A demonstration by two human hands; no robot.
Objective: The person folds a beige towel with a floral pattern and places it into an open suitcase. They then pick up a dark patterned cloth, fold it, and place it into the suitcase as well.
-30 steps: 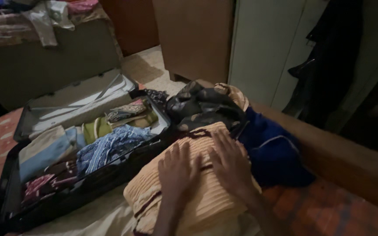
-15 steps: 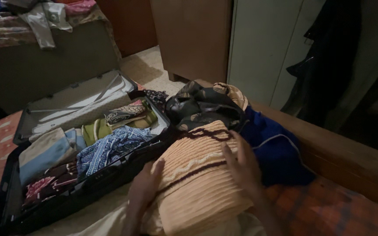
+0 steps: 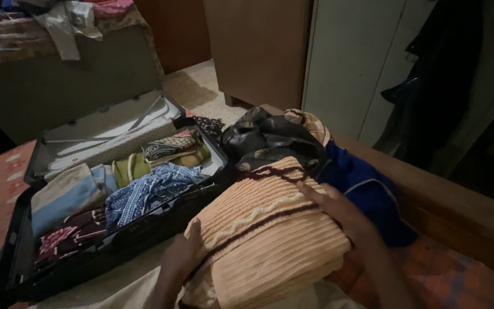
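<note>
Head view, dim light. We see a folded peach ribbed garment, crossed by dark maroon stripes, resting on the bed beside an open suitcase.

Step in hand, as we judge it: the folded garment is being gathered between two hands, a grip at either side.

Left hand: set against the garment's left edge, thumb raised along the fold. Its fingers lie under or behind the cloth, so we cannot tell whether they are spread or closed.

Right hand: laid flat on the garment's upper right part, fingers extended and held close together, tips pointing toward the far end of the fold. Nothing is pinched; the palm presses on cloth.

Position of the garment: directly beneath the right fingers and just right of the left thumb, between the two hands.

Surroundings: past the right fingertips lies a dark crumpled cloth; to the right of those fingers, touching the garment, a blue garment. Left of the left hand, the suitcase holds folded clothes, among them a blue patterned piece near its front wall.

Next move, in our judgement: it calls for even support from both sides, lest the fold slump open.
</note>
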